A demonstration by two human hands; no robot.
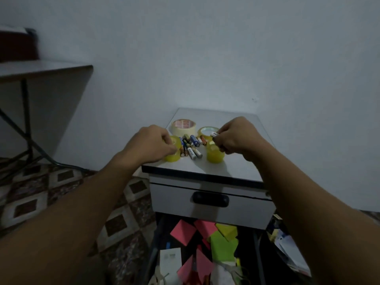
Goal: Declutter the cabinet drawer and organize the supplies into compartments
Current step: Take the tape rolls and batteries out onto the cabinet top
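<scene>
Cabinet top [205,167] had the supplies laid out already. Big cream masking tape roll [183,126] at the back w/ red print on top, clear tape roll [206,130] just beside it on the right. In the middle, a messy pile of batteries [191,145], mixed colours (blue, white, black, gold-ish), lying flat at diff angles.

Left hand [148,145] was curled over the left yellow tape roll [171,158], gripping its top. Right hand [236,138] pinched a white battery [214,134] above the right yellow tape roll [214,154]. Maybe more in that fist, couldn't tell tbh.

Upper drawer [209,212] was closed, black handle [210,198]. Bottom drawer [153,249] was pulled out, w/ pink, green and yellow sticky notes [205,233] jumbled inside.
</scene>
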